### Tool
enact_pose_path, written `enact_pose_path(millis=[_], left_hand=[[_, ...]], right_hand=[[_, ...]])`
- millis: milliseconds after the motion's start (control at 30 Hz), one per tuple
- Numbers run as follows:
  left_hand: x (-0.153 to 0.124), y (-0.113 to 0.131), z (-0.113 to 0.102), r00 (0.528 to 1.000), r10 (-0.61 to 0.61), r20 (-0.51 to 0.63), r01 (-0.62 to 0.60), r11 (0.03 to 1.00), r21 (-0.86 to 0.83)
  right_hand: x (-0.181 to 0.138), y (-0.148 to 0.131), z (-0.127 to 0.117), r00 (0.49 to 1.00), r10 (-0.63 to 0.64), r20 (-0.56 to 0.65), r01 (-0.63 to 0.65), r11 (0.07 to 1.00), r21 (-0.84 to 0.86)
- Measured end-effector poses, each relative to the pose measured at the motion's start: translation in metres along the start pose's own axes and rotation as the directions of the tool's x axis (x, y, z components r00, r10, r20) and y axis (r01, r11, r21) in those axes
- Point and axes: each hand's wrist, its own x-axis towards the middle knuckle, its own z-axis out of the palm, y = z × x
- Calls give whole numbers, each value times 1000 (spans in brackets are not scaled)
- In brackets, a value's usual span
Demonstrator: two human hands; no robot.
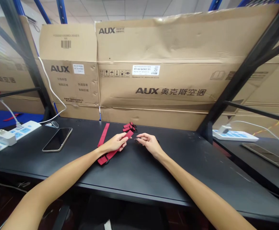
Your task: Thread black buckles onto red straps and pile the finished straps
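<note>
Over the black table (177, 179), the left hand (115, 142) is gripping a red strap (129, 134); the right hand (150, 143) is pinching a black part (136, 140), apparently not yet joined. Behind, seemingly finished straps (127, 126) are lying.

The bench (189, 153) has a black top, faintly scuffed toward the right. On it lie a dark-screened phone (57, 140) (face up and set at a slant), a white power strip (31, 127) along the left edge, a flat length of red webbing (103, 134), and, near the back, a cluster of red straps (127, 127) with black buckles (134, 129).
</note>
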Motion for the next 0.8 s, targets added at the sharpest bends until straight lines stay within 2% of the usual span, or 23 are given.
enact_pose_path(millis=[100, 200, 333, 433, 633, 800], left_hand=[[-1, 2, 0, 999, 12, 41, -14, 998, 61], [0, 2, -1, 997, -10, 78, 1, 994, 111], [0, 3, -2, 993, -52, 110, 34, 987, 157], [-2, 7, -2, 990, -61, 125, 35, 980, 198], [-5, 14, 0, 987, -70, 147, 28, 962, 270], [-6, 17, 1, 985, -74, 155, 25, 954, 297]], right_hand=[[1, 3, -1, 998, 25, -51, -24, 1000, 10], [1, 4, 0, 998, 47, -52, -42, 995, 93], [-1, -2, 2, 999, 51, 15, -53, 952, 300], [-4, -7, 5, 996, 44, 79, -71, 921, 382], [-8, -8, 9, 981, 38, 191, -102, 935, 338], [-8, -5, 9, 971, 44, 233, -112, 952, 286]])
